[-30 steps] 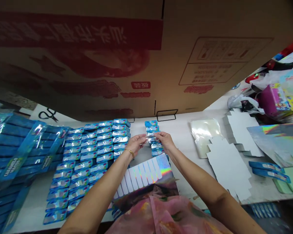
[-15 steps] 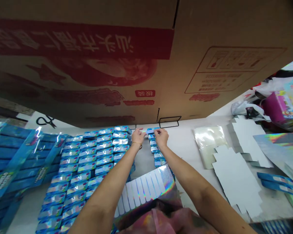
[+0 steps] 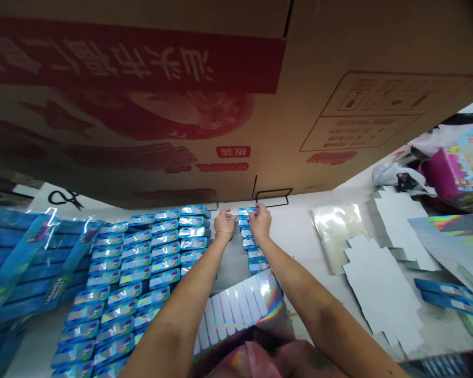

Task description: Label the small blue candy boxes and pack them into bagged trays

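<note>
On a white table point(image 3: 295, 247) beneath a cardboard carton point(image 3: 331, 105) printed with upside-down red Chinese characters, the right hand point(image 3: 260, 221) pinches narrowly on the end blue foil packet point(image 3: 247, 212) of a short row. The left hand point(image 3: 224, 221) sits just beside it, its grip unclear.

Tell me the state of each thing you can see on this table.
Left hand, raised, fingers by the packets
Right hand, fingers on the end packet
Shiny blue foil packets, lying in tight rows
White die-cut card blank, flat, unfolded
Rainbow holographic sheet, lying flat
Brown cardboard carton with red print, looming overhead, print upside down
</note>
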The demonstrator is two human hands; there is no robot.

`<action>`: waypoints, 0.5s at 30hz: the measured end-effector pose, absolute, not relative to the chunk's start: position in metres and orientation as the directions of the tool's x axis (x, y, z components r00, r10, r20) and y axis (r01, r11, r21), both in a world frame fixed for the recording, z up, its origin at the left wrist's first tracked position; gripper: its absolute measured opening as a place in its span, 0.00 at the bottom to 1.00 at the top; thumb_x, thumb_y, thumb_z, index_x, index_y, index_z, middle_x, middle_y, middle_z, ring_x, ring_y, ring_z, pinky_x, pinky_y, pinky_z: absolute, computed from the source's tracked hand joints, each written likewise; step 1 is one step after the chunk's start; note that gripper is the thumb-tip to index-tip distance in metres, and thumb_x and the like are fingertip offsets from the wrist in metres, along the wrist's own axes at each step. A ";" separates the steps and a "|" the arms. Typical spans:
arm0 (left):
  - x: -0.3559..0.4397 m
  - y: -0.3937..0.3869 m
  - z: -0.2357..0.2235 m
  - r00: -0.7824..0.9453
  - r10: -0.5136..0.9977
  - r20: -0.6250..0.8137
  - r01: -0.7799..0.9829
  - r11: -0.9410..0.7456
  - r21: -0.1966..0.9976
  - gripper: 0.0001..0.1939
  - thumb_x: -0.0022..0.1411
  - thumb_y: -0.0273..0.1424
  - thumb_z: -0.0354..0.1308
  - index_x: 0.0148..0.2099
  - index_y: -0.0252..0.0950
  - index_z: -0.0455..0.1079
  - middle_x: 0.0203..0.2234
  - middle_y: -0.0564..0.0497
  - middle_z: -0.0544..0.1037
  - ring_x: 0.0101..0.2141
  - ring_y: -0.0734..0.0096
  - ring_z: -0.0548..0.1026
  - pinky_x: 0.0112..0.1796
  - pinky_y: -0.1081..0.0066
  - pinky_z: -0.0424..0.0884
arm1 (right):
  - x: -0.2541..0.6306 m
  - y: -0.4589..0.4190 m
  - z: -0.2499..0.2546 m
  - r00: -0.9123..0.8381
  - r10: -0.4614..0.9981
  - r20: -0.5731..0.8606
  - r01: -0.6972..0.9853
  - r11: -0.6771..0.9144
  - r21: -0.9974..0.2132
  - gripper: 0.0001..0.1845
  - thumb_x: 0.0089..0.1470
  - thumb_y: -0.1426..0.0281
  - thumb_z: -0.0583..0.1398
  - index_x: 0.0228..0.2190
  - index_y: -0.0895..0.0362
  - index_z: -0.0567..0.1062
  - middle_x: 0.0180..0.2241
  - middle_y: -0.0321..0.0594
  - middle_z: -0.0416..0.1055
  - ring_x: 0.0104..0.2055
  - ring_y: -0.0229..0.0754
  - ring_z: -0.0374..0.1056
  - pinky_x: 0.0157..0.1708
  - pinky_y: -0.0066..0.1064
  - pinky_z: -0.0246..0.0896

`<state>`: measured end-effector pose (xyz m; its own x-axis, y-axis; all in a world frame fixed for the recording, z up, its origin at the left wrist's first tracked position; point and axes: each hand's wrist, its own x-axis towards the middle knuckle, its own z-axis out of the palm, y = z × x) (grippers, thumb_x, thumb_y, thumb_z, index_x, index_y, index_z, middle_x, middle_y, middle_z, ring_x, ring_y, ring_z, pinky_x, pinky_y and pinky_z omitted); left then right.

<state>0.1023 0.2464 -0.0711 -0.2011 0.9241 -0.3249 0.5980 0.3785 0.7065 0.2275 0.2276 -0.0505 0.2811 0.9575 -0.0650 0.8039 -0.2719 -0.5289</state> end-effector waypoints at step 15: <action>0.073 0.185 -0.003 0.219 0.871 -0.439 0.717 0.161 0.678 0.19 0.54 0.38 0.48 0.42 0.34 0.71 0.42 0.45 0.74 0.45 0.61 0.69 0.47 0.67 0.61 | 0.311 0.162 -0.009 -0.271 0.914 -0.302 0.459 -0.153 -0.875 0.17 0.55 0.63 0.49 0.37 0.59 0.73 0.39 0.46 0.68 0.43 0.45 0.62 0.42 0.37 0.56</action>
<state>0.0730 0.1846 -0.0028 0.2192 0.8713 -0.4390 0.7175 0.1610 0.6777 0.3115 0.1620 -0.0093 -0.2711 0.9140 -0.3017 0.4589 -0.1529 -0.8753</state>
